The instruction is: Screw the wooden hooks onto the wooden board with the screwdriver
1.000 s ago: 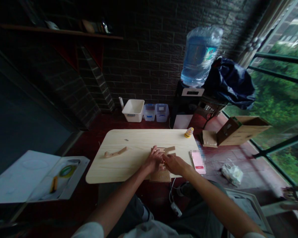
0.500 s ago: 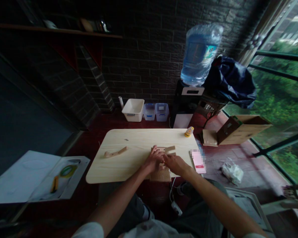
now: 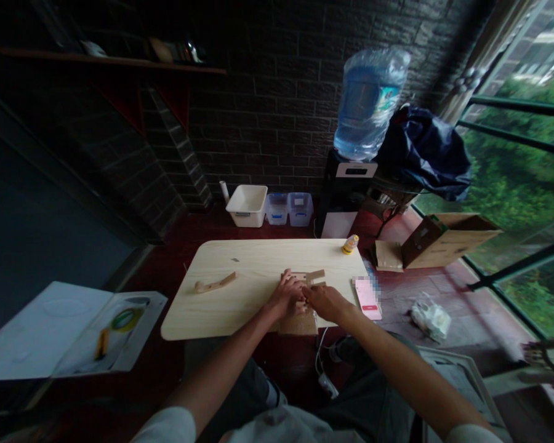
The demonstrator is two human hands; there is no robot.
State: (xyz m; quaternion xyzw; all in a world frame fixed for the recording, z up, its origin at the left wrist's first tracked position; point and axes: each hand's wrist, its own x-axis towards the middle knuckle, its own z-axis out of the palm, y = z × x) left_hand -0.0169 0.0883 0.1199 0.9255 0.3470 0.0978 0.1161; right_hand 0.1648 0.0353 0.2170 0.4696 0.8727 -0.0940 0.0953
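At the front edge of the light wooden table (image 3: 253,258), my two hands are close together over a wooden piece with dark holes (image 3: 299,276). My left hand (image 3: 287,294) grips this piece, its fingers bent over it. Against it, my right hand (image 3: 325,301) is closed in a pinch; what sits between its fingertips is hidden. Under the hands a brown cardboard piece (image 3: 298,325) juts past the table edge. Flat wooden strips (image 3: 316,275) show just behind my right hand. A curved wooden piece (image 3: 216,283) lies apart, to the left.
A small yellow-capped bottle (image 3: 350,244) stands at the back right corner, a pink-screened phone (image 3: 367,298) at the right edge. Left is a white surface (image 3: 41,326) with tape and a yellow-handled tool. Bins (image 3: 248,206) and a water dispenser (image 3: 344,197) stand behind.
My right hand has shifted and turned slightly at the same spot. My left hand stays in place. The whole view has moved a little; the objects on the table lie as before.
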